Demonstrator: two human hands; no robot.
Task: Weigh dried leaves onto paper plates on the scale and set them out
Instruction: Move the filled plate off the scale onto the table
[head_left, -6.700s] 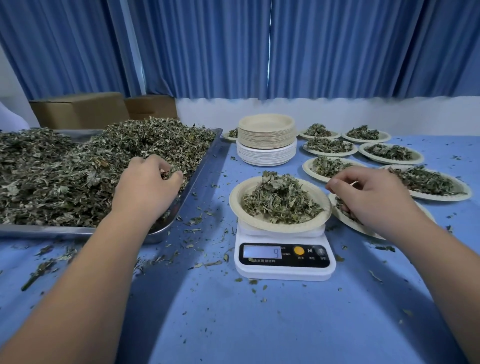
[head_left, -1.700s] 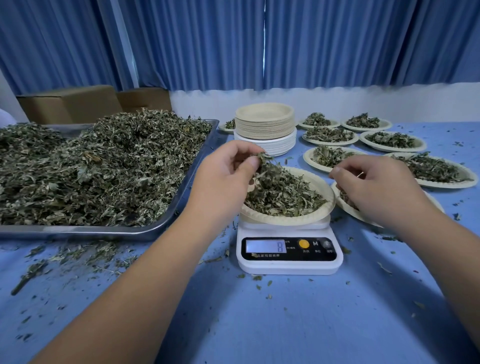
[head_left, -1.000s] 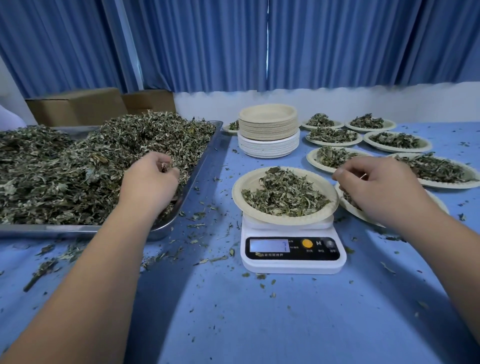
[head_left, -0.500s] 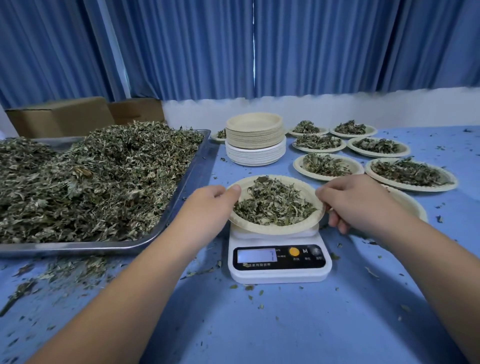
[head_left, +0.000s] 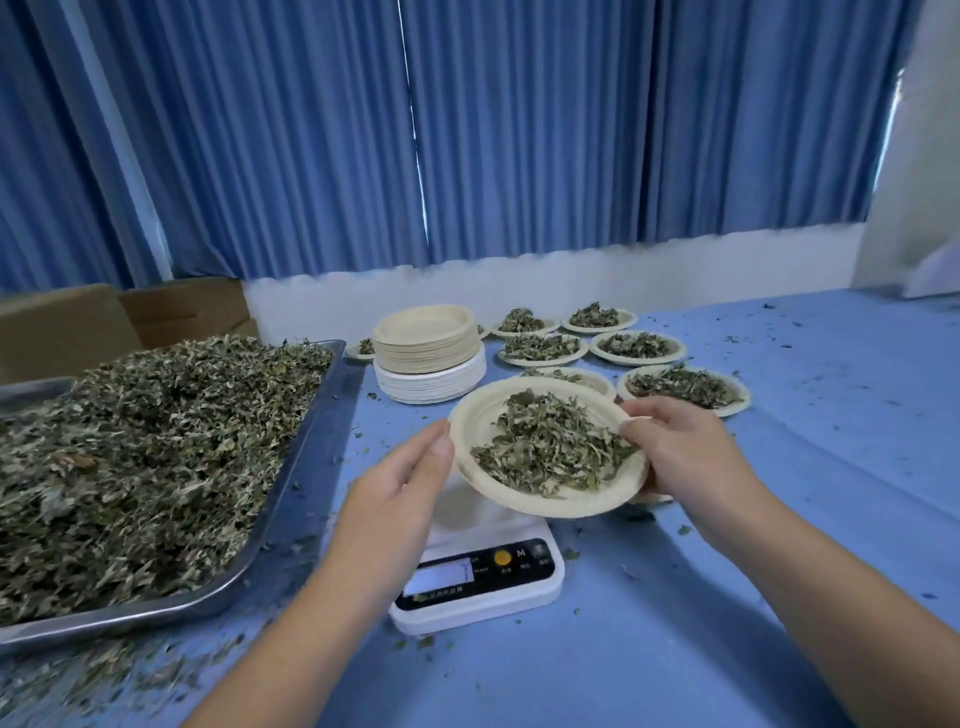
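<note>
Blue table (head_left: 779, 519) is running the full width, with blue curtains (head_left: 519, 130) hanging behind it. Tray (head_left: 291, 467) is sitting at left, heaped with loose leaves (head_left: 130, 457); crumbs are lying scattered on the table around it. Two boxes (head_left: 62, 327) are standing behind the tray. Stack (head_left: 426, 358) of empty plates is sitting mid-table beyond the scale, tan ones on top of white. Filled plates (head_left: 732, 409) are lying in rows to the right of the stack. Scale (head_left: 483, 577) is sitting near centre, platform bare, display lit; the reading is too blurred to make out. Plate (head_left: 478, 426) is hanging in the air above the scale and clear of it, tilted toward the camera, its portion (head_left: 550, 447) bunched toward the right side. Right hand (head_left: 685, 452) is pinching the plate's right rim, thumb lying over the edge onto the portion and fingers curling underneath. Left hand (head_left: 400, 488) is lying flat and relaxed at the left rim, thumb tip touching the edge and straight fingers reaching under the plate, their ends hidden.
</note>
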